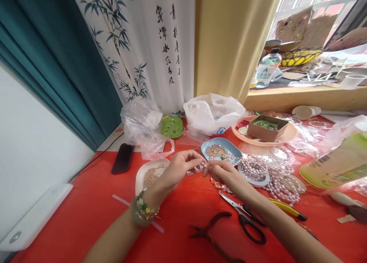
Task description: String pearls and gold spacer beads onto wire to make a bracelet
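Note:
My left hand and my right hand meet over the red table, fingertips pinched on a short strand of pale pearly beads. The strand runs between the two hands; its ends are hidden by my fingers. Below my right hand hangs or lies another piece of bead string; I cannot tell whether it joins the held strand. Just left of my left hand is a cream dish with small gold beads. Behind the hands stands a blue dish holding gold and a few green beads.
Scissors, dark-handled pliers and a yellow cutter lie in front. A heap of pearly bead strings is at right, near a large green-labelled bottle. A phone, plastic bags and a green tray sit farther back.

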`<state>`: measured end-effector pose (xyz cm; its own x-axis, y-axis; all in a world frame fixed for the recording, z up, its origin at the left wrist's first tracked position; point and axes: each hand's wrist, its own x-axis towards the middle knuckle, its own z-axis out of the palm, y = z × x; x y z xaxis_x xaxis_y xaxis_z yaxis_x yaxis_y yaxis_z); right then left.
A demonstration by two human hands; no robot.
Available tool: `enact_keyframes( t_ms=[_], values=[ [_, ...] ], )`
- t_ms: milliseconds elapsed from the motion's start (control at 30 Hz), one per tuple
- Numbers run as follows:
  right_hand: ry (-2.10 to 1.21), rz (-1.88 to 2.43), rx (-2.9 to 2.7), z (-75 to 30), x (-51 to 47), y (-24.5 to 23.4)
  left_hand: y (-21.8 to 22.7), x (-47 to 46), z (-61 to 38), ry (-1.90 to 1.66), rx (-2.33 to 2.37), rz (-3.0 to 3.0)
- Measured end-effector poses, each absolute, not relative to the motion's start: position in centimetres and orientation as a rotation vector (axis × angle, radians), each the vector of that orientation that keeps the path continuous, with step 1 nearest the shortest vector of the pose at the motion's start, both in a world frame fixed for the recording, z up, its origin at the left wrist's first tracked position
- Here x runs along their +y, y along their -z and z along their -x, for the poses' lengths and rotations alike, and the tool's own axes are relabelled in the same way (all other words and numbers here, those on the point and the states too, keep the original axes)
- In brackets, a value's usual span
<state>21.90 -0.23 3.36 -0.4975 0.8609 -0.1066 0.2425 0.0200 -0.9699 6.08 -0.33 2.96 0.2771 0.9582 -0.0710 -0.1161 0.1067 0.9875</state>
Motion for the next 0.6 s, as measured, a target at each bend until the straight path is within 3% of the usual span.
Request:
enact_keyframes(
  t_ms=[600],
  values=[
    [-1.564,1.147,-1.763,-21.76,0.15,-2.45,-2.95,-0.58,-6.35,-1.033,0.96,-1.111]
  ],
)
